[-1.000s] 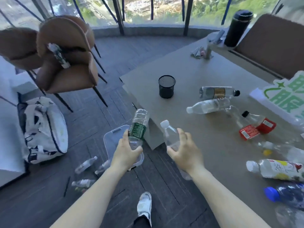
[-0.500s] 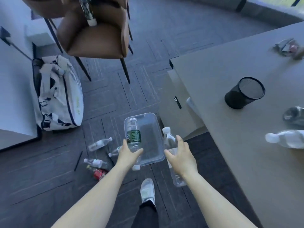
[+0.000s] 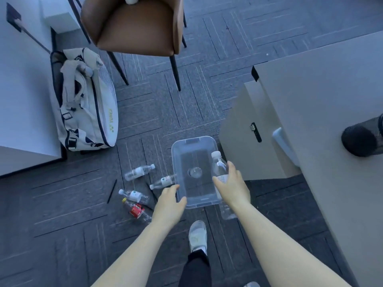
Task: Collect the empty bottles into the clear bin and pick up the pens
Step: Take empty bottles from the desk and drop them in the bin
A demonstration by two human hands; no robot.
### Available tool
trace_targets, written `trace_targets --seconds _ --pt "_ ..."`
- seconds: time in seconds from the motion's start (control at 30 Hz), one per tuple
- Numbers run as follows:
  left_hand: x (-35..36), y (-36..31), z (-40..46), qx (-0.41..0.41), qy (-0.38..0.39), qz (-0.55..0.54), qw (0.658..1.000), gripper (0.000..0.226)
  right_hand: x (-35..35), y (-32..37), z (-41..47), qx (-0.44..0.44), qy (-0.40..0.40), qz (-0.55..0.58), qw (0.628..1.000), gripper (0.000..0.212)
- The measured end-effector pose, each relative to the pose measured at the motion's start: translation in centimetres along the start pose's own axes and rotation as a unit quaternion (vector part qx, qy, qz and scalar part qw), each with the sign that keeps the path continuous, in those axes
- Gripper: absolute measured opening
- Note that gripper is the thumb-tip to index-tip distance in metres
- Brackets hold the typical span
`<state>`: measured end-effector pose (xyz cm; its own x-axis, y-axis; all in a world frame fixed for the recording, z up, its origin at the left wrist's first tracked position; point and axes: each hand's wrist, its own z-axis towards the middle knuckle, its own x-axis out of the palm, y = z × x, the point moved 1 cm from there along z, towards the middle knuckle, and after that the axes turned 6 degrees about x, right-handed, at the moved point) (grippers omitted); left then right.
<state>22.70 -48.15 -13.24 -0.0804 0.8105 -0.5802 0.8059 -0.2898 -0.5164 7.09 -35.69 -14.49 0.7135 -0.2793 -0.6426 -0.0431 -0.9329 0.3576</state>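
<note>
Head view: right hand (image 3: 232, 189) fingers clamp clear white-capped bottle (image 3: 219, 166); left hand (image 3: 169, 204) fingers apart.

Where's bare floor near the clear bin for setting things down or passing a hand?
Free: carpet between the bag, the chair legs and the far rim of the clear bin. Crowded: left of the bin, four bottles and pens. The cabinet hems its right side.

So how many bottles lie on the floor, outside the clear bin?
4, all left of the clear bin: farthest bottle, bottle by the bin, white-label bottle, red-label bottle nearest. The arms may hide more.
</note>
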Motion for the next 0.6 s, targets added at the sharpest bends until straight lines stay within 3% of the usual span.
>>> trace_targets --seconds 0.1,0.23,0.6 --pt "-0.4 0.0 0.7 0.025 -0.014 0.020 0.999 0.049 1.4 0.8 2.2 0.016 0.014 -0.004 1.000 0.080" --pt "-1.2 -0.3 1.4 0.051 -0.023 0.049 0.997 0.049 2.2 0.7 2.4 0.017 0.009 -0.016 1.000 0.069" --pt "-3.2 -7.0 0.0 0.169 -0.039 0.106 0.979 0.047 -2.7 -0.6 -5.2 -0.034 -0.034 0.065 0.997 0.054"
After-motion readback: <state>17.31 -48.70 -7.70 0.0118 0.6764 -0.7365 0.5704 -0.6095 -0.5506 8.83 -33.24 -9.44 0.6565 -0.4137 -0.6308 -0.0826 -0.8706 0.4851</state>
